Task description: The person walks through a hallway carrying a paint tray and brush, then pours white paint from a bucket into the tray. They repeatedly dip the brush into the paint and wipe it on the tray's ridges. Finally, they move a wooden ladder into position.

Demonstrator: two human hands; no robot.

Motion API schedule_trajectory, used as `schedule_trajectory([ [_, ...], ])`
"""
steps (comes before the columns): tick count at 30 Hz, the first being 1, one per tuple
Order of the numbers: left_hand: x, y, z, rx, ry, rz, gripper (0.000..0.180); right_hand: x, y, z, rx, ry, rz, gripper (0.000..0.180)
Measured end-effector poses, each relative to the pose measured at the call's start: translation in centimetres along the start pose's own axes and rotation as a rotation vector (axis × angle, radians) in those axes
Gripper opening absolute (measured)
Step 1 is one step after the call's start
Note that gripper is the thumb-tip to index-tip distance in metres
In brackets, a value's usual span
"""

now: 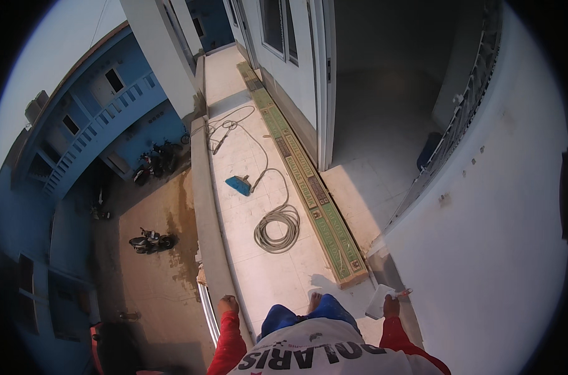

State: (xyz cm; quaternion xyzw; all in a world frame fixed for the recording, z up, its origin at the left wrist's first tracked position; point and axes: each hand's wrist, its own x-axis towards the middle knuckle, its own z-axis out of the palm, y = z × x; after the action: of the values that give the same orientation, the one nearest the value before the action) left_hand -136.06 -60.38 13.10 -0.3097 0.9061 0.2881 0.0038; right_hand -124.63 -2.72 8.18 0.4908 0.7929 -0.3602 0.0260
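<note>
My left hand [228, 304] is curled closed at the concrete parapet [216, 256] on the left, and nothing shows sticking out of it. Low on the right, my right hand [391, 306] is wrapped round a trowel [376, 302] with a broad, pale, flat blade. A reddish end of the tool juts out past my fingers towards the white wall [478, 262]. My bare foot [314, 302] shows between my blue-clad knees on the pale tiled floor [265, 281].
Long, narrow green-printed cartons [309, 187] lie along the wall. A coiled grey hose [278, 230] and a blue-bristled broom head [239, 185] are on the walkway. An open doorway [384, 125] is at right. Beyond the parapet lies a lower courtyard with a motorcycle [151, 242].
</note>
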Motion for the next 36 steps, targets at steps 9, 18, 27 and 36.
schedule_trajectory([
  [9, 4.3, -6.7, 2.6, -0.105, -0.392, -0.878, 0.029, 13.1, -25.5, 7.0, 0.195, -0.023, -0.162, 0.052],
  [18, 32.5, 10.7, 12.2, -0.344, -0.455, -0.485, 0.022, 18.8, -34.5, 6.7, 0.305, 0.177, -0.116, 0.047],
  [27, 48.7, 45.0, 14.9, -0.686, -0.494, 0.393, 0.036, 23.2, -38.0, 4.8, 0.401, 0.387, 0.017, 0.052],
  [36, 35.1, 55.0, 19.0, -0.999, -1.040, 0.411, 0.027, 28.5, -37.2, 4.0, 0.299, 0.316, 0.195, 0.056],
])
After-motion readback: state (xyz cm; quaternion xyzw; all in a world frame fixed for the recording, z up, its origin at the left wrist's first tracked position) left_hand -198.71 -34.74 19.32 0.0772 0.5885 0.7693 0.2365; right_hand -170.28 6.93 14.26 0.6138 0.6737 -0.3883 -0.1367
